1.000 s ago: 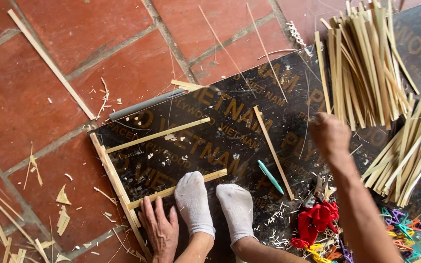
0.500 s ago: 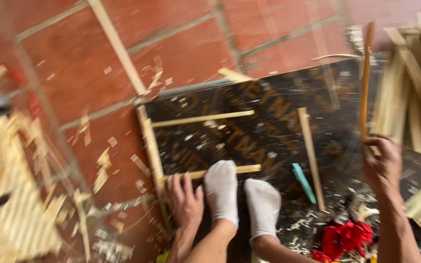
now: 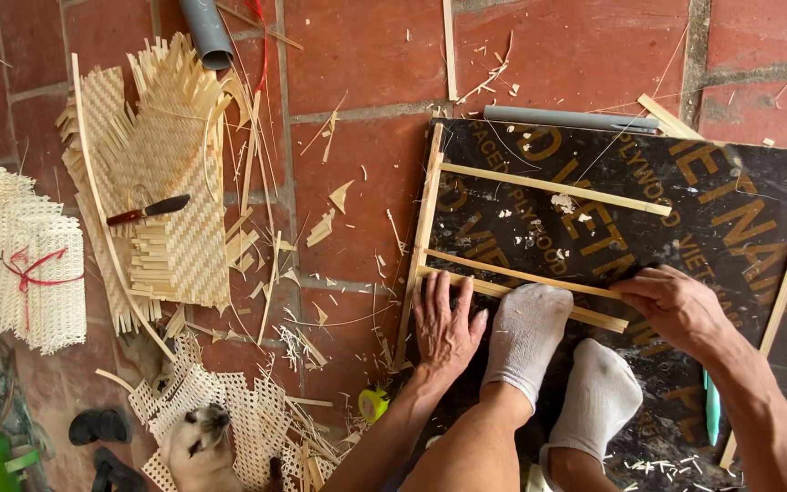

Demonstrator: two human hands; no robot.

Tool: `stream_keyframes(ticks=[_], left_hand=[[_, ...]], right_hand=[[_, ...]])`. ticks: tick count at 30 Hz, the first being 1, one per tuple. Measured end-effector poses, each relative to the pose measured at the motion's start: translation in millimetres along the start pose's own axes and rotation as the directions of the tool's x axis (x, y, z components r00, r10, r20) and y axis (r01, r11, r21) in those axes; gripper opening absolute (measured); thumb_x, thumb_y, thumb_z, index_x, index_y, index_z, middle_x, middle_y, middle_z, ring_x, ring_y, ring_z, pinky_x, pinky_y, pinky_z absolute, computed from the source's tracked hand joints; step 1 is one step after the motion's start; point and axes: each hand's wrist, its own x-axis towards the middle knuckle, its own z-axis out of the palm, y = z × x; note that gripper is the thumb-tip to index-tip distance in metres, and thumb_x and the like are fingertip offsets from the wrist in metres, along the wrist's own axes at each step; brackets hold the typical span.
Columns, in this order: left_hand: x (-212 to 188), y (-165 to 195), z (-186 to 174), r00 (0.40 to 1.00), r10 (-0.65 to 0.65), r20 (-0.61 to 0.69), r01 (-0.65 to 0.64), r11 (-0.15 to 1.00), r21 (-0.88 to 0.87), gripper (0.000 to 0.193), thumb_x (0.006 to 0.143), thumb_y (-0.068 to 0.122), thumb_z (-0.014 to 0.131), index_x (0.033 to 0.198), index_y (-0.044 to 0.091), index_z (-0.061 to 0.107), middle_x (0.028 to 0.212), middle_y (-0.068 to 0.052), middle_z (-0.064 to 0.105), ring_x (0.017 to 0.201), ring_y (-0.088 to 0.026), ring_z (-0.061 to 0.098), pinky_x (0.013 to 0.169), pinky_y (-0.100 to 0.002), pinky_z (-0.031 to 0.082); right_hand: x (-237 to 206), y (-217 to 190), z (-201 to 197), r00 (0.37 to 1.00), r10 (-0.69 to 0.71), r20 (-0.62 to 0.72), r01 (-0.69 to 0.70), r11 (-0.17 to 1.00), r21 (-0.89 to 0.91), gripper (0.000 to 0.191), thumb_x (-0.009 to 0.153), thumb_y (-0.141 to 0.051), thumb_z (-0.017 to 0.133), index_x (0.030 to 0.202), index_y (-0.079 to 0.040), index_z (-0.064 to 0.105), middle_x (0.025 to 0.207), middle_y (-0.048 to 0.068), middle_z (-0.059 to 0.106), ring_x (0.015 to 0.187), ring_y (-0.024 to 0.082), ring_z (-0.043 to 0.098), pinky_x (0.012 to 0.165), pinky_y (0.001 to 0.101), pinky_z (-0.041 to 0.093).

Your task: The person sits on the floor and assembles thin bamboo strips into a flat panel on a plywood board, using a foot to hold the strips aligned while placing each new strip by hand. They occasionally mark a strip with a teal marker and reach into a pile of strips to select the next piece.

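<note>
Where brick floor (image 3: pixel 366 55) meets black board (image 3: pixel 740 210)

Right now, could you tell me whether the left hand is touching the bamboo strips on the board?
Touching. The head view shows the left hand lying flat across the bamboo strips, its fingers over them.

A black rectangular board (image 3: pixel 685 228) bearing faded orange-brown printed lettering is lying on the right of the tiled floor.

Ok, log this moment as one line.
left hand: flat on bamboo frame | right hand: pinching thin bamboo strip | socked foot: pinning slat | surface: black board
</note>
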Motion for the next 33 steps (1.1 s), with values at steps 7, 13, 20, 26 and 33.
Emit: stream_keyframes(ticks=[7,13,20,26,33], left_hand=[[-5,-3,5,1.0,0.021,-0.022,-0.021,0.999,0.036,0.065,0.092,0.04,0.073,0.146,0.01,0.054,0.154,-0.025,0.039,0.146,-0.046,0.035,0.118,-0.07,0.023],[-3,-7,8,0.999,0.029,0.039,-0.027,0.999,-0.031,0.069,0.092,0.037,0.073,0.149,0.005,0.05,0.162,-0.029,0.03,0.151,-0.046,0.031,0.122,-0.066,0.022],[-10,-5,7,0.996,0.062,0.065,-0.058,0.997,-0.058,0.072,0.092,0.036,0.074,0.152,0.006,0.047,0.164,-0.028,0.028,0.153,-0.044,0.028,0.124,-0.062,0.022],[-13,0,7,0.995,0.061,0.079,-0.056,0.996,-0.066,0.072,0.092,0.036,0.073,0.15,0.004,0.047,0.162,-0.031,0.025,0.15,-0.047,0.028,0.122,-0.064,0.021],[-17,4,-2,0.996,0.069,0.052,-0.067,0.997,-0.034,0.066,0.09,0.033,0.074,0.145,0.005,0.05,0.159,-0.027,0.031,0.148,-0.048,0.033,0.119,-0.066,0.027]], right_hand=[[14,-3,-1,0.998,-0.014,0.055,0.02,0.993,-0.117,0.02,0.087,-0.023,0.069,0.104,-0.02,0.08,0.097,-0.001,0.078,0.092,0.021,0.072,0.074,0.035,0.06],[13,-7,8,0.994,-0.101,0.039,0.106,0.979,-0.173,0.018,0.086,-0.023,0.069,0.1,-0.021,0.08,0.1,-0.003,0.079,0.098,0.02,0.07,0.082,0.0379,0.056],[-20,-35,6,0.998,-0.005,-0.057,-0.01,0.963,-0.268,0.016,0.079,-0.022,0.073,0.094,-0.022,0.078,0.087,-0.001,0.064,0.09,0.019,0.061,0.077,0.0385,0.042],[-38,-47,12,0.984,-0.04,-0.173,-0.001,0.973,-0.232,0.008,0.084,-0.02,0.074,0.091,-0.016,0.076,0.087,-0.003,0.064,0.083,0.018,0.056,0.076,0.0388,0.038],[-46,-57,11,0.988,-0.005,-0.152,-0.03,0.974,-0.226,0.005,0.082,-0.021,0.074,0.084,-0.017,0.076,0.082,0.0,0.062,0.085,0.02,0.057,0.077,0.0399,0.038]])
